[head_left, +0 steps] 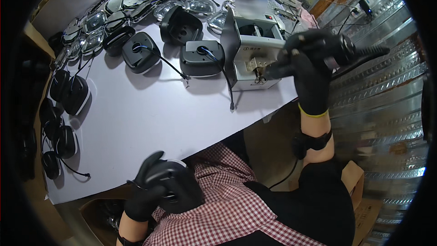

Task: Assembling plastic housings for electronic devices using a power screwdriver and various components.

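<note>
We are grasping a black housing [175, 191] in our left hand [148, 189] near the white table [150, 118] edge. Our right hand [312, 66] is clenching a black power screwdriver [334, 54], its tip touching the white machine [252, 48] far right.

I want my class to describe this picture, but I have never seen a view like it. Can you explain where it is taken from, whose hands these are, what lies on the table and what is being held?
There is one picture, taken by a wide camera worn on a person's head and looking down, which is why straight edges bend. Both hands wear black gloves. The left hand holds a black rounded housing near the lap, over a red checked apron. The right hand grips a black powered screwdriver, its tip at a small white machine. On the white table lie more black housings with cables and, further back, clear lens covers.
</note>
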`<state>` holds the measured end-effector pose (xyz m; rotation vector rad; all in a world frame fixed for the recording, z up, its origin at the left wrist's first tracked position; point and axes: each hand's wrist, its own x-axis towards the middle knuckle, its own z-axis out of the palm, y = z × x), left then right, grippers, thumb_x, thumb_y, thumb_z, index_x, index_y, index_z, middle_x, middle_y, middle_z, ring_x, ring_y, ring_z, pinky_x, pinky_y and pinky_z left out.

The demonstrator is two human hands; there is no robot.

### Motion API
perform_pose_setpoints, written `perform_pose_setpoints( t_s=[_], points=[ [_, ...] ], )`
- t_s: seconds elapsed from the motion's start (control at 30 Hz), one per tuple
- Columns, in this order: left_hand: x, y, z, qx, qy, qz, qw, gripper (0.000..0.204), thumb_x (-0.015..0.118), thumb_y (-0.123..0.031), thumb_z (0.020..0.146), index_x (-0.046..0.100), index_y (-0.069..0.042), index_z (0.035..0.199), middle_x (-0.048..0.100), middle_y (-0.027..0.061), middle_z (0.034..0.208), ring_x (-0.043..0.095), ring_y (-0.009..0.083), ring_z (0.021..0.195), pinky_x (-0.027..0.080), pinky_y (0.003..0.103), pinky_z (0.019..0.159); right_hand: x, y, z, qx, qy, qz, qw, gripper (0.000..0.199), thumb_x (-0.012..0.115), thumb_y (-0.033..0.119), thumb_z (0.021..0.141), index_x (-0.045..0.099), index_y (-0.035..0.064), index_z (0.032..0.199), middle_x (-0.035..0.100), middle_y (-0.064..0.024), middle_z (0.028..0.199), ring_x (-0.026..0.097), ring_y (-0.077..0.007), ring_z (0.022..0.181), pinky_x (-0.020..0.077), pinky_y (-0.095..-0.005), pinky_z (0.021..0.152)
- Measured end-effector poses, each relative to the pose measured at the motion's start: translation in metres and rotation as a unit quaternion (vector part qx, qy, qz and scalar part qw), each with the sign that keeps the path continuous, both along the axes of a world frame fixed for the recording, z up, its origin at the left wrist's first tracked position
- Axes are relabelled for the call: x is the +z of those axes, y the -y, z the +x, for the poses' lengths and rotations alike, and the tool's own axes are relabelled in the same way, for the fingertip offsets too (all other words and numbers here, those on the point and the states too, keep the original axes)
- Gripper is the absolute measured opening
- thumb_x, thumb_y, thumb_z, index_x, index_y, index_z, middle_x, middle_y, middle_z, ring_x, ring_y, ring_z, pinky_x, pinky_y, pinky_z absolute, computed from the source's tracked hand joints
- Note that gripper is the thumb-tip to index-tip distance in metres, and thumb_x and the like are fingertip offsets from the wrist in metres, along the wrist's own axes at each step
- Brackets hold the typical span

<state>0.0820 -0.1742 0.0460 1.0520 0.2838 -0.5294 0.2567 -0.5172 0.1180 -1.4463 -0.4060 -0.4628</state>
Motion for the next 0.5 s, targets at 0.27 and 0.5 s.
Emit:
perform_pose_setpoints(
  t_s=[0.27,0.5],
  points=[
    [-0.015,-0.023,0.016,-0.256,0.026,0.211,0.943,0.062,0.076,-0.014,0.078,0.048,-0.006,0.132,0.063,0.0097,0.111,0.061,0.0202,0.103,0.052,0.034,0.09,-0.021,0.024,-0.022,-0.156,0.035,-0.175,0.972,0.026,0.058,0.003,0.089,0.055,-0.0017,0.115,0.06,-0.0081,0.102,0.061,-0.0152,0.086,0.0535,-0.0282,0.075],
    [-0.015,0.004,0.005,-0.137,0.045,0.092,0.985,0.058,0.072,-0.018,0.083,0.045,-0.001,0.132,0.057,0.0167,0.122,0.061,0.0247,0.109,0.055,0.036,0.087,0.009,-0.042,-0.108,0.321,-0.003,0.245,0.915,0.017,0.053,0.018,0.091,0.047,0.0091,0.105,0.044,-0.0031,0.072,0.038,-0.0134,0.049,0.0369,-0.0339,0.048]
  ],
)
